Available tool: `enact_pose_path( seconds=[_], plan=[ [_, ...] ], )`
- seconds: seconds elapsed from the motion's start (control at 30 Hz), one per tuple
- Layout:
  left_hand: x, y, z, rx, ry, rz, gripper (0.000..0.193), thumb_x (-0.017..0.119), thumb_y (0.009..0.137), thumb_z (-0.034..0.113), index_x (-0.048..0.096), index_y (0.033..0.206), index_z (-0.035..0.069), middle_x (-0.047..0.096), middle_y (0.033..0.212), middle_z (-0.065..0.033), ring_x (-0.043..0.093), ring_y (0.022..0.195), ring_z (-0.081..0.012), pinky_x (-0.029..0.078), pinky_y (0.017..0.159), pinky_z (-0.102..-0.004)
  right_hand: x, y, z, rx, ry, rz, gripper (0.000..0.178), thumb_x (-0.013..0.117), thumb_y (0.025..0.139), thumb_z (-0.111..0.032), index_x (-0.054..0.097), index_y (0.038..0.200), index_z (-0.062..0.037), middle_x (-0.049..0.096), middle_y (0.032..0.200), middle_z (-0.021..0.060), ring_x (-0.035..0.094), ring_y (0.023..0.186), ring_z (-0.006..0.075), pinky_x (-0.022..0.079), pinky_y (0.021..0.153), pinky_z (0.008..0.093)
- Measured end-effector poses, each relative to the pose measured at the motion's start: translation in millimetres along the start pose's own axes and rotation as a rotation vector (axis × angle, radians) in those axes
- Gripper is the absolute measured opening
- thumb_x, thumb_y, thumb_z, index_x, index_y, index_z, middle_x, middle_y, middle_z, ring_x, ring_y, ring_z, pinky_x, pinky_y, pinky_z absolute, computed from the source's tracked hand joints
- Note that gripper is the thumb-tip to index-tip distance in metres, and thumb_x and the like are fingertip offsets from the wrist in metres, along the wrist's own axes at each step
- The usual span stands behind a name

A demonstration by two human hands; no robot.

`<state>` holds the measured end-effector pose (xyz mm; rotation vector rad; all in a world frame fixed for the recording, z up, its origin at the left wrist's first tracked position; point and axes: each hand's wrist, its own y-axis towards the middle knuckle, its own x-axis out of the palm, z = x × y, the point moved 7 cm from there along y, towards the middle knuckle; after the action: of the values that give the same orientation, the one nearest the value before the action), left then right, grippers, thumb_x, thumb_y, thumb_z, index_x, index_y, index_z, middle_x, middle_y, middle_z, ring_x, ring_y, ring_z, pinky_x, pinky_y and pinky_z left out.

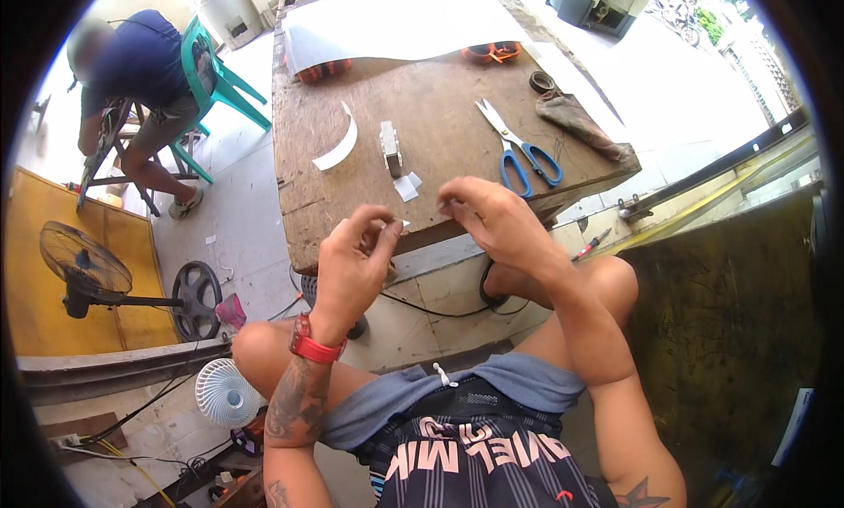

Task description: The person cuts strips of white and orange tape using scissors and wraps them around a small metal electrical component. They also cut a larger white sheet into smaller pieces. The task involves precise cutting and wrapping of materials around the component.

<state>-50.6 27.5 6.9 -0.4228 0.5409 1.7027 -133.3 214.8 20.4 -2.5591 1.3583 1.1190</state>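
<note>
My left hand, with a red watch at its wrist, is raised at the table's near edge. Its thumb and forefinger pinch a small white piece, of which only a corner shows. To its right, my right hand has its fingers curled and pressed together; whatever they hold is hidden. Just beyond both hands lie small pale cut pieces and a narrow grey block-like object. Scissors with blue handles lie partly open past my right hand. A curved white strip is farther left.
The wooden table carries a large white sheet over orange-and-black objects, a tape roll and a crumpled cloth. A person sits on a green chair at the far left. Fans stand at left; a screwdriver lies right.
</note>
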Motion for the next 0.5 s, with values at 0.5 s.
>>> enact_pose_path(
  seconds=[0.5],
  plan=[
    [7, 11, -5, -0.146, -0.668, -0.072, 0.027, 0.075, 0.1, 0.014, 0.068, 0.119, -0.003, 0.077, 0.1, -0.0106, 0.073, 0.088, -0.0125, 0.06, 0.079, -0.027, 22, 7, 4, 0.315, 0.706, -0.038, 0.027, 0.076, 0.099, -0.019, 0.071, 0.121, -0.0045, 0.073, 0.091, 0.001, 0.064, 0.083, 0.0057, 0.053, 0.075, 0.0241]
  ],
)
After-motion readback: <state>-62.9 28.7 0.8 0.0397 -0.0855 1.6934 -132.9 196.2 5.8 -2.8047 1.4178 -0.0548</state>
